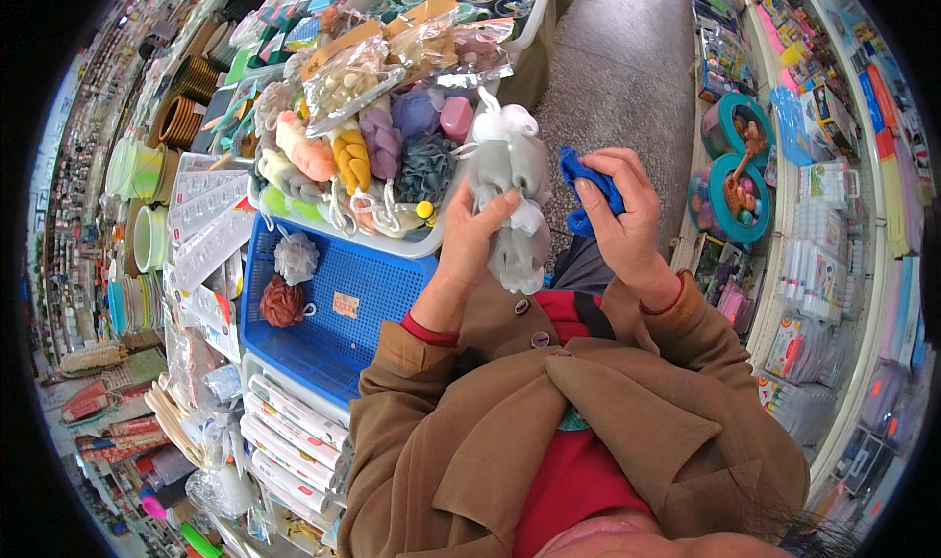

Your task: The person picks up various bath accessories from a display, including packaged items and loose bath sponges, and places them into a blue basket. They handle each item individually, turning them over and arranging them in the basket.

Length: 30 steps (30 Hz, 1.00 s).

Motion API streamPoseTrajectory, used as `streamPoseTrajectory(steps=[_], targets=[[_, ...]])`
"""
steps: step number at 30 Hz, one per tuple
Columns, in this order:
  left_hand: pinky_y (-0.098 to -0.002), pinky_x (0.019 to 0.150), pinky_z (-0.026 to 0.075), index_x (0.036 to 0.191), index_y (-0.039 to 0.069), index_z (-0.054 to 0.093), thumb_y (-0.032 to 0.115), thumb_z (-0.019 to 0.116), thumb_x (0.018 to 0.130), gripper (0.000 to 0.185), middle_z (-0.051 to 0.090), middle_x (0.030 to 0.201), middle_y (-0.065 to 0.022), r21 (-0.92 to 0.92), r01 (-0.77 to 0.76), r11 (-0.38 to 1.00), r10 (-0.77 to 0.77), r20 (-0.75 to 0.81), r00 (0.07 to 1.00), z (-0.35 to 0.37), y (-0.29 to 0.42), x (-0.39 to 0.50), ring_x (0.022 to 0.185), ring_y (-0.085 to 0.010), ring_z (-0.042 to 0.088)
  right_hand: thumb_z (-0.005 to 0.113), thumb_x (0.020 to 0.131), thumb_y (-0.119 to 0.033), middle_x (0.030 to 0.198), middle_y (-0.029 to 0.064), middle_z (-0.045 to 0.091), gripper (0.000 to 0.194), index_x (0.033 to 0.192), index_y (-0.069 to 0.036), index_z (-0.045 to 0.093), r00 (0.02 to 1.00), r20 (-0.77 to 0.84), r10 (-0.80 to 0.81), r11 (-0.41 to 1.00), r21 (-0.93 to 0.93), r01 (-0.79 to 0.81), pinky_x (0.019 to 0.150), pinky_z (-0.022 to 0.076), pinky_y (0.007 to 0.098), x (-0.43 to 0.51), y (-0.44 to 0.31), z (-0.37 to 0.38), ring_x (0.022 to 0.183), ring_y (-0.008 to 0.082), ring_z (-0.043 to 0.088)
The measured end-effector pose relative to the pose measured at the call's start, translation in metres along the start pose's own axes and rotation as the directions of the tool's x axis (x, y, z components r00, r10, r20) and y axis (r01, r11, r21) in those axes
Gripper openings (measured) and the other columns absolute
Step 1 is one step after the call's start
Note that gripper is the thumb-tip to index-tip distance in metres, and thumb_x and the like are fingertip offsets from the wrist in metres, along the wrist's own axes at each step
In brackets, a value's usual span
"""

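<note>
My left hand (474,224) grips a braided mesh bath sponge in grey and white (511,183), its cord loop at the top end. To its right, my right hand (625,212) pinches a crumpled blue cloth (588,190) between thumb and fingers. Beyond my left hand, a white plastic bin (412,248) holds braided mesh sponges in peach, yellow (349,157) and purple, with a dark grey mesh pouf (426,168) and a pink oval item (456,118). Nearer, a blue perforated basket (367,293) contains a white mesh pouf (295,257) and a reddish-brown one (282,301).
Foil-and-clear packets (353,80) lie on the sponges. Behind stands a white tub (540,29) of round containers. Stacked white packages (294,440) are below the basket. Right of the speckled aisle floor (617,51), shelves hold teal-lidded tubs (764,205) and boxed goods.
</note>
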<state>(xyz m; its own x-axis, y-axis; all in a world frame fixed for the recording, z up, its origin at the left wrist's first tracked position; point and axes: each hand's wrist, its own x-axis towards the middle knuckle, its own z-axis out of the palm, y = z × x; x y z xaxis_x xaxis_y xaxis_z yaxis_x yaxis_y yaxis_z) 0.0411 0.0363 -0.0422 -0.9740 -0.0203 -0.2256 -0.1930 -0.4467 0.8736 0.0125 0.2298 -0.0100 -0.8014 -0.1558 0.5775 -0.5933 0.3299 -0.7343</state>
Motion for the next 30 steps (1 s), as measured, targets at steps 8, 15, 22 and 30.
streamPoseTrajectory(steps=[8,15,22,30], targets=[[-0.0282,0.093,0.048,0.133,-0.001,0.05,0.002,0.067,0.081,0.054,0.062,0.118,-0.0079,0.383,-0.28,0.88,0.246,0.134,0.96,0.02,-0.007,-0.009,0.106,-0.0141,0.059,0.076,0.078,-0.011,0.103,0.0091,0.06,0.023,0.099,-0.008,0.068,0.933,0.181,-0.312,0.925,-0.166,0.341,0.078,0.0522,0.0382,0.005,-0.011,0.009,0.09,0.0292,0.062],[-0.0282,0.09,0.049,0.131,0.0,0.052,0.004,0.067,0.087,0.047,0.063,0.117,-0.0081,0.123,-0.132,0.984,0.13,0.02,0.991,0.011,-0.002,-0.008,0.104,-0.0148,0.062,0.071,0.084,-0.005,0.1,0.0121,0.062,0.015,0.099,-0.003,0.067,1.0,-0.022,0.005,0.996,-0.086,-0.007,0.076,0.0517,0.0344,0.002,0.02,0.002,0.087,0.0287,0.065],[-0.0333,0.089,0.053,0.133,0.004,0.05,0.013,0.059,0.097,0.038,0.064,0.12,-0.0076,-0.277,-0.043,0.96,0.026,-0.066,0.997,-0.002,-0.004,0.002,0.103,-0.0181,0.064,0.068,0.087,-0.005,0.102,0.0113,0.061,0.015,0.101,-0.001,0.065,0.988,-0.067,0.141,0.987,0.087,-0.135,0.08,0.0494,0.0323,-0.004,0.015,0.004,0.091,0.0248,0.062],[-0.0366,0.096,0.05,0.136,0.008,0.048,0.043,0.041,0.105,0.048,0.059,0.126,-0.0086,-0.365,0.135,0.921,-0.117,0.071,0.991,0.013,-0.032,-0.003,0.113,-0.021,0.06,0.07,0.083,-0.004,0.107,0.0135,0.058,0.023,0.106,-0.003,0.064,0.993,0.062,-0.105,0.994,-0.019,0.106,0.08,0.0509,0.0354,-0.011,-0.003,0.029,0.093,0.0303,0.062]])
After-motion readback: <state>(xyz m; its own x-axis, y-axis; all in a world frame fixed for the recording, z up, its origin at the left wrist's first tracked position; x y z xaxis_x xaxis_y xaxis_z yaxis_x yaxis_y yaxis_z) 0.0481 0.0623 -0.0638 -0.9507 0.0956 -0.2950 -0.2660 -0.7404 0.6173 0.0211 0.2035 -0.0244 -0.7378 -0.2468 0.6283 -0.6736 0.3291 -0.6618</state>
